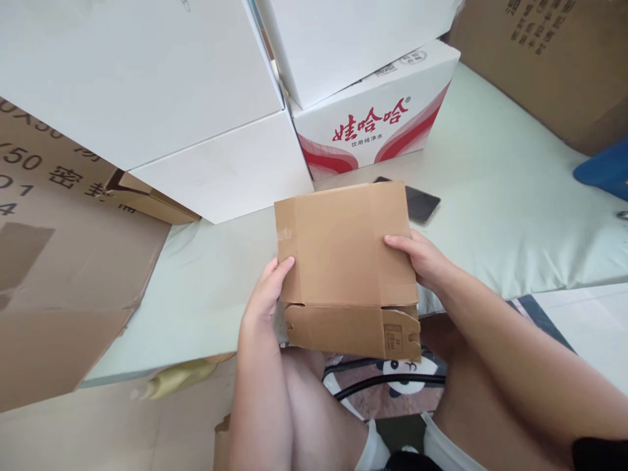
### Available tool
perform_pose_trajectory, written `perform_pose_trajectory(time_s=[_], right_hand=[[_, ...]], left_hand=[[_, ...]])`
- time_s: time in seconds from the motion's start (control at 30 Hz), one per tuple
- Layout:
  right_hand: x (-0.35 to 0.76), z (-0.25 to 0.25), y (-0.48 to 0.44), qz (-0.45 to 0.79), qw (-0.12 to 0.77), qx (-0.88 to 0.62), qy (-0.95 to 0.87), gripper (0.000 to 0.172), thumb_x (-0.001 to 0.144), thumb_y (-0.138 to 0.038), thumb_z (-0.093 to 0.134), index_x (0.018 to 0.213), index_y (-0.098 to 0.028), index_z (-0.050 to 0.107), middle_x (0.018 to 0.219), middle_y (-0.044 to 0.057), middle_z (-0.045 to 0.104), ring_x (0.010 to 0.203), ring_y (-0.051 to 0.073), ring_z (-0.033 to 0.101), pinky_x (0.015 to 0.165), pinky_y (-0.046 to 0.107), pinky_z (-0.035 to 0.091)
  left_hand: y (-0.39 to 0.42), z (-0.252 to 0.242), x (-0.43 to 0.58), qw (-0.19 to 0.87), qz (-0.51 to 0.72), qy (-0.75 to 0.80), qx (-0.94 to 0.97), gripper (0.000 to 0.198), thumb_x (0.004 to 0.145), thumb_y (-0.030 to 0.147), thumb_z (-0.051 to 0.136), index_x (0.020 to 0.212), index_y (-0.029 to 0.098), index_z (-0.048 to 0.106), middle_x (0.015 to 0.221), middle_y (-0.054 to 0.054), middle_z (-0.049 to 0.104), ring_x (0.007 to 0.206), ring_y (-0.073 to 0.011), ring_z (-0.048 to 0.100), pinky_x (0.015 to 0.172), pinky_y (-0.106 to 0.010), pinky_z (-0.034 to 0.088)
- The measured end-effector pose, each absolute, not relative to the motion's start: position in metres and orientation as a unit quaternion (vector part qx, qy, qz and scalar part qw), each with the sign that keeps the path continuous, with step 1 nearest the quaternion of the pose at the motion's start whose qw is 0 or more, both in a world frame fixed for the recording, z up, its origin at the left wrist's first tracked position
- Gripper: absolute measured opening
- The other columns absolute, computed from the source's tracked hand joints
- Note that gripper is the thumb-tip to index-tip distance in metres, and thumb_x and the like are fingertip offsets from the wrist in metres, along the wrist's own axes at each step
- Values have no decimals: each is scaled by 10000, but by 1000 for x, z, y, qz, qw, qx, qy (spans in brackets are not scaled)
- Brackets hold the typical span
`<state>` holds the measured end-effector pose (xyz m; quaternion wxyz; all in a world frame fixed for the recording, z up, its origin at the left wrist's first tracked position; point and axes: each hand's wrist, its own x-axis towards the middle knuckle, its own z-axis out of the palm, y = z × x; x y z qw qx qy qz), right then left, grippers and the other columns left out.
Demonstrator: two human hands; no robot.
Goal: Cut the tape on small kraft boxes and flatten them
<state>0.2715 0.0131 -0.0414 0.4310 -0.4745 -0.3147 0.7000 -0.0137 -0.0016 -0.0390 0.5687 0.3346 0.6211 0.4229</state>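
Note:
Between my two hands is a flat, unfolded brown cardboard box (343,248), held by its left and right sides above my lap. My left hand (267,284) grips the left edge, thumb on the front face and fingers mostly hidden behind. On the right edge, my right hand (424,258) holds it the same way, thumb across the front. The lower flap carries a small printed stamp, and slots show at the crease. Partly behind the cardboard's upper right corner lies a dark smartphone (422,204).
White boxes (220,157) are stacked at the back on a pale green sheet (490,209). A white and red water carton (373,121) stands there too. Large brown cartons (73,275) flank the left; another (544,72) is at back right. A yellowish bottle (179,379) lies below the sheet's edge.

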Motion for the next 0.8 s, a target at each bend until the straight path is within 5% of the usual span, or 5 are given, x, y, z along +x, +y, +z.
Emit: perform_pose_trajectory(time_s=[0.8], right_hand=[[269, -44, 12, 697, 425, -481, -318, 413, 690, -432, 795, 1034, -237, 677, 1093, 70, 803, 1029, 308, 752, 925, 445, 590]], left_hand=[[-2, -38, -11, 572, 414, 622, 338, 421, 747, 432, 761, 1082, 180, 722, 1160, -116, 784, 1072, -301, 732, 962, -410, 554]])
